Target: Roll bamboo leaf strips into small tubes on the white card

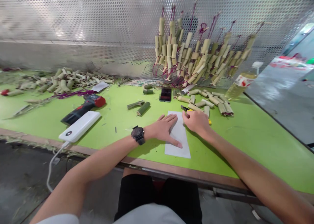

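Observation:
My left hand (164, 129) lies flat, fingers stretched out, on a white sheet of paper (179, 142) on the green table (257, 142). A black watch sits on that wrist. My right hand (196, 121) is closed round a yellow-and-black knife (185, 109) at the paper's upper right edge; its blade end points left, and a bit of yellow handle shows by the knuckles. Short cut bamboo tubes (216, 101) lie just beyond the right hand.
A tall bundle of bamboo tubes on purple strings (196, 53) leans on the perforated metal wall. A white power bank (79, 126), a red-black drill (83, 107), loose bamboo pieces (66, 81), a small black box (165, 94) and a bottle (239, 84) are also on the table.

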Tool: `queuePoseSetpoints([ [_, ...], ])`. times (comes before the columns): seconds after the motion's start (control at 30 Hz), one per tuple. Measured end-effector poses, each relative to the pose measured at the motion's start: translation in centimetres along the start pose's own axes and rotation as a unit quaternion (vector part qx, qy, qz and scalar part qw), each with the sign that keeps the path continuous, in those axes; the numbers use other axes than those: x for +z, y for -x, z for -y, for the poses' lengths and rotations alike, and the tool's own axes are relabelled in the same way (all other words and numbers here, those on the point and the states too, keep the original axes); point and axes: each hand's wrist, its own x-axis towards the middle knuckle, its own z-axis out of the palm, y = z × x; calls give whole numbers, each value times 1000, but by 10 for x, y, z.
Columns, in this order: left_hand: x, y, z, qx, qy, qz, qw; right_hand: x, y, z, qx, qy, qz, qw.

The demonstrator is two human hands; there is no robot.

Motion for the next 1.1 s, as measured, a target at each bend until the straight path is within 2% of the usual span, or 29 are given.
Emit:
queuePoseSetpoints([
  [0.07, 0, 0, 0, -2, 4, 4, 1000, 0, 3, -1, 21, -132, 14, 991],
  [0.1, 0, 0, 0, -2, 6, 5, 1000, -1, 6, 1, 32, -211, 32, 976],
  [0.2, 0, 0, 1, 7, 6, 3, 1000, -1, 13, 9, 84, -425, 118, 894],
  [0.3, -1, 2, 0, 18, 4, -1, 1000, -1, 18, 16, 133, -533, 187, 814],
  [0.37, -2, 2, -1, 19, 9, 0, 1000, -2, 21, 19, 145, -557, 203, 792],
  [0.47, -4, 2, -3, 14, 30, -4, 999, -4, 24, 21, 142, -561, 200, 791],
  [0.67, -4, 0, -3, 27, 24, -44, 998, -9, 26, 24, 85, -515, 180, 834],
  [0.87, -4, 1, -1, 34, 29, -61, 997, -8, 25, 23, 76, -546, 189, 813],
  [1.1, -11, 4, -8, 31, 22, -66, 997, -8, 23, 22, 74, -552, 209, 804],
])
